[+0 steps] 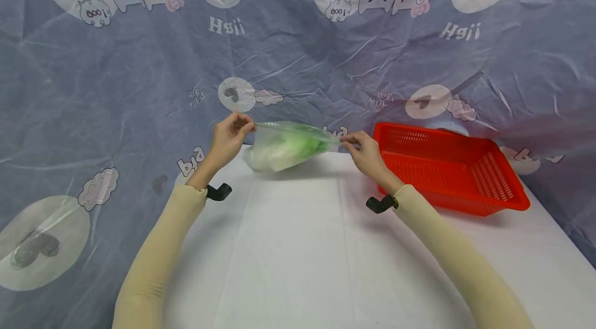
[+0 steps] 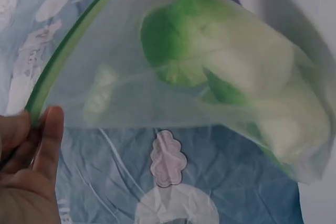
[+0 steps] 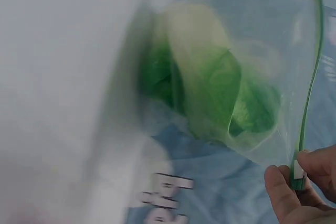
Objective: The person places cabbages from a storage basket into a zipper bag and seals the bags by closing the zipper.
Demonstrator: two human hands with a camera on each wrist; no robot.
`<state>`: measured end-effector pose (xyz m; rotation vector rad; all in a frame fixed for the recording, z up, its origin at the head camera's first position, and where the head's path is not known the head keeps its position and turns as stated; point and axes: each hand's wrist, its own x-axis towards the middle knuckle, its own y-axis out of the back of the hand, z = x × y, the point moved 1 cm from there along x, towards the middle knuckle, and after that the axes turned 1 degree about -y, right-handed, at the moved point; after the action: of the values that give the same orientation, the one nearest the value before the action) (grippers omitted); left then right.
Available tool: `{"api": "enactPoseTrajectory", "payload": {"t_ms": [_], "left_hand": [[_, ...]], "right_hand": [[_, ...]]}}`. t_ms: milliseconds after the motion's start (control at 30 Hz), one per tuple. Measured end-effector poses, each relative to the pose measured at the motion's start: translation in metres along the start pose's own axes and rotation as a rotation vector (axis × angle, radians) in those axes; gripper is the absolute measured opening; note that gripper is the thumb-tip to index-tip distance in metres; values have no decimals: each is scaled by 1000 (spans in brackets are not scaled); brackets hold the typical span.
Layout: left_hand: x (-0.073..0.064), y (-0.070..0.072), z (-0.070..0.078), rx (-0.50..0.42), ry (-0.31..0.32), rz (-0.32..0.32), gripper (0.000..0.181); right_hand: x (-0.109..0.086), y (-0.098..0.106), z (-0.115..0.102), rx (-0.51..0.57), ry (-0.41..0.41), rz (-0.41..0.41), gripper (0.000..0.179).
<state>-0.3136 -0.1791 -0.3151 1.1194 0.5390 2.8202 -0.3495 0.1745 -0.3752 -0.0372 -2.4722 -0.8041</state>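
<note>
A translucent zip bag (image 1: 265,135) with a green strip along its mouth is stretched between both hands, near the far edge of the white table. Inside it lie leafy green vegetables with pale stalks (image 1: 293,150), seen blurred through the plastic; they look like bok choy. My left hand (image 1: 228,137) pinches one end of the green strip. At the strip's other end, my right hand (image 1: 367,154) grips a small white slider (image 3: 298,170) between thumb and fingers. In the right wrist view the strip (image 3: 315,72) runs taut from hand to hand.
A red plastic basket (image 1: 433,202) with perforated walls stands at the right of the white table (image 1: 288,246), close to my right hand. Behind and to the left hangs a grey-blue printed cloth (image 1: 139,75). Dark wrist mounts (image 1: 218,192) sit on both wrists.
</note>
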Motion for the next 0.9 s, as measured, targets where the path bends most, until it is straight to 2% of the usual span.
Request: {"api": "enactPoseTrajectory", "payload": {"t_ms": [100, 200, 300, 400, 467, 567, 633, 667, 733, 800, 900], "left_hand": [[-24, 1, -9, 77, 44, -216, 11], [-46, -6, -14, 74, 89, -448, 5], [-67, -22, -6, 88, 67, -651, 4], [-88, -44, 6, 162, -20, -794, 13], [-101, -60, 14, 224, -113, -848, 20], [-116, -82, 20, 318, -257, -893, 23], [-123, -93, 21, 371, -312, -919, 20], [-125, -96, 21, 388, -314, -935, 18], [-126, -98, 21, 383, -273, -971, 13], [-122, -94, 19, 335, -177, -992, 7], [-112, -84, 15, 201, -21, -978, 10]], "right_hand": [[-17, -16, 21, -12, -43, -80, 16], [-32, -25, 37, -18, -114, -124, 16], [-45, -27, 47, -49, -225, -160, 17], [-55, -29, 55, -87, -333, -190, 18], [-60, -30, 62, -88, -371, -197, 18], [-65, -34, 70, -70, -379, -186, 19], [-68, -36, 74, -40, -368, -179, 19], [-69, -37, 75, -32, -363, -176, 19], [-70, -38, 76, -4, -360, -173, 20], [-71, -38, 74, -1, -357, -177, 22], [-72, -36, 68, -24, -336, -171, 23]]}}
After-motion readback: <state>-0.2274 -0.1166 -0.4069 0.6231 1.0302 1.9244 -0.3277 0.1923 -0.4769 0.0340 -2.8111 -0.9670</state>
